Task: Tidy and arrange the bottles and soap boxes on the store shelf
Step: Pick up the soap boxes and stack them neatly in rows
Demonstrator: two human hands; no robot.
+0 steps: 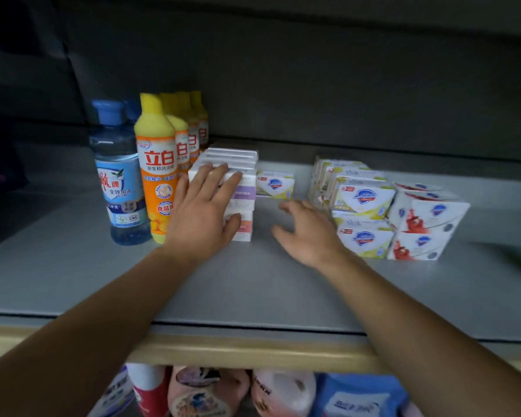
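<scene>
Soap boxes, left hand on, maybe pressing

Blue-capped clear bottle stood upright at shelf left, touching a row of 4 yellow-capped orange bottles running toward the back. Just right, a stack of white soap boxes. 1 lone white-green box behind. Far right: stacked white-green boxes beside white-red boxes.

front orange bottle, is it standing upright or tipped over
Upright. The front orange bottle stands on its base on the shelf, yellow cap at the top, label text reading level, in line with the bottles behind it.
</scene>
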